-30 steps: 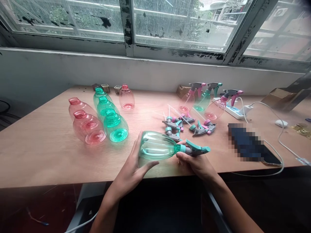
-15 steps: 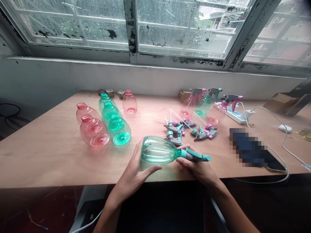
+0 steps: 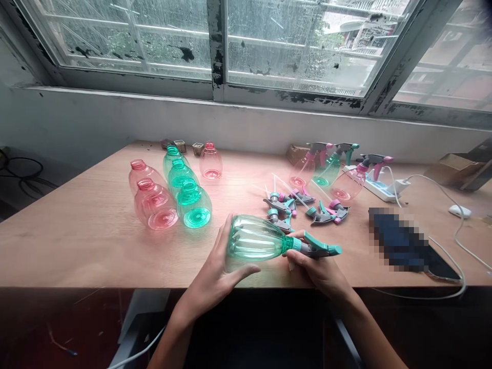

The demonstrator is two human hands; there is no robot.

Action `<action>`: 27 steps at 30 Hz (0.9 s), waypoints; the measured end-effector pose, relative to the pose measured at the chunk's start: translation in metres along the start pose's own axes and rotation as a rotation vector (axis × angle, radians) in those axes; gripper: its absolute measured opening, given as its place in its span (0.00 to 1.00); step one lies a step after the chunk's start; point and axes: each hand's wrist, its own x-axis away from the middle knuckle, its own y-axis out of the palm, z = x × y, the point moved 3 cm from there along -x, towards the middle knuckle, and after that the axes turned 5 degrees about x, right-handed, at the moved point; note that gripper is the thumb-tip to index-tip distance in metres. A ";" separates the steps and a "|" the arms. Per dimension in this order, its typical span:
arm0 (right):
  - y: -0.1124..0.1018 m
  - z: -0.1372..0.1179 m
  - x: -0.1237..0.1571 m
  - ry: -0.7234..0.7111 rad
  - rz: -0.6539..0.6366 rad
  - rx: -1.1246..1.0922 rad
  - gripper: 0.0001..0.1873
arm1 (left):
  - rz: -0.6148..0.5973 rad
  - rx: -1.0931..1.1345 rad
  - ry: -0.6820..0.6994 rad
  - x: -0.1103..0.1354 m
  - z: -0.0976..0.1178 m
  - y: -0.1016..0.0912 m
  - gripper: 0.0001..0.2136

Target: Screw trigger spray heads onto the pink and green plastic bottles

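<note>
A green spray bottle (image 3: 257,239) lies sideways in the air above the table's front edge, its base toward the left. My left hand (image 3: 221,269) cradles the base, with the thumb stretched below the bottle. On the right, my right hand (image 3: 313,266) grips the collar, where a teal and grey trigger head (image 3: 319,247) joins the neck. Some of its fingers are hidden behind the head. Just beyond my hands lie loose trigger heads (image 3: 282,205) in teal, pink and grey with thin tubes. Open green bottles (image 3: 194,202) and pink bottles (image 3: 156,205) stand on the left.
Three spray bottles with heads on, including a pink one (image 3: 348,182), stand at the back right beside a white power strip (image 3: 378,187). A partly blurred phone (image 3: 442,261) and white cable lie right. Small boxes (image 3: 179,147) sit along the back edge of the wooden table (image 3: 77,246).
The whole view has shifted, so the scene sits slightly further right. The trigger lever stands a little further from the head's body than before. Both hands keep hold of the spray bottle.
</note>
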 end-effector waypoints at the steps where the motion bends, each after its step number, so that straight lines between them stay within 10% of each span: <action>1: 0.000 0.000 0.000 0.005 -0.004 0.014 0.20 | -0.005 0.038 -0.005 0.000 0.000 0.000 0.49; 27: 0.003 -0.001 -0.002 -0.055 -0.008 -0.061 0.13 | -0.041 0.004 -0.008 0.001 0.001 0.000 0.45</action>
